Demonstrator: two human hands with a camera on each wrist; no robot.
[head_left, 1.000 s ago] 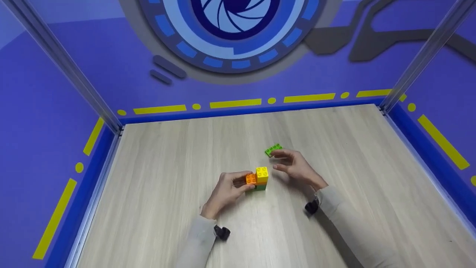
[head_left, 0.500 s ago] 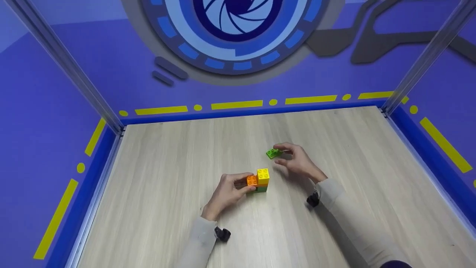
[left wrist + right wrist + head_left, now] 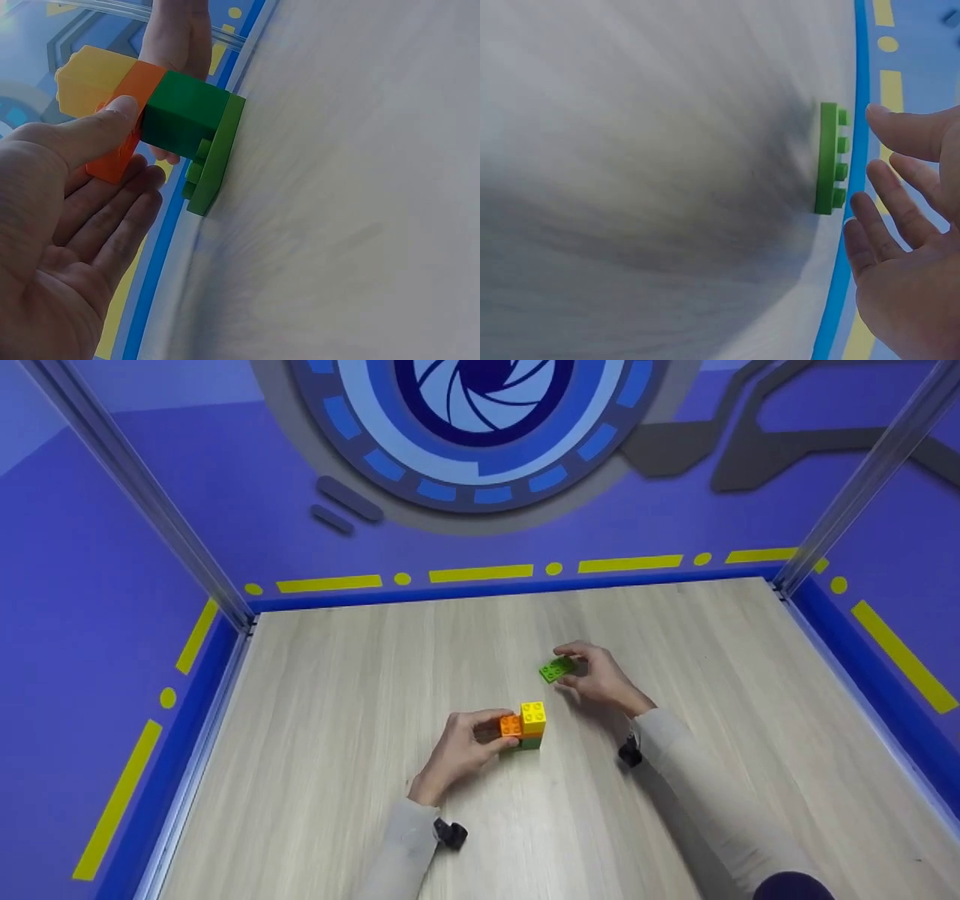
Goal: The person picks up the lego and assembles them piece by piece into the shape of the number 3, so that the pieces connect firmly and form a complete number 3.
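Note:
My left hand (image 3: 463,746) holds a small tower of toy building bricks, thumb on one side and fingers on the other at its orange brick (image 3: 114,162). A yellow brick (image 3: 532,712) tops the tower. Under the orange layer comes a dark green brick (image 3: 184,112), and a light green plate (image 3: 217,157) forms the base, at the tabletop. Farther back, a loose light green plate (image 3: 553,670) lies studs up. Around its right end hover the spread thumb and fingers of my right hand (image 3: 601,679). The right wrist view shows a gap between this plate and the fingertips (image 3: 880,110).
The pale wood-grain table (image 3: 337,697) is bounded by a blue patterned back wall (image 3: 480,540) and side walls with metal corner posts. Both wrists carry small black cameras. A dark round shape (image 3: 793,886) shows at the lower right edge.
My right hand has shifted slightly back, its thumb and fingers now around the right end of the loose plate. My left hand keeps its hold on the brick tower. The head view tilts slightly.

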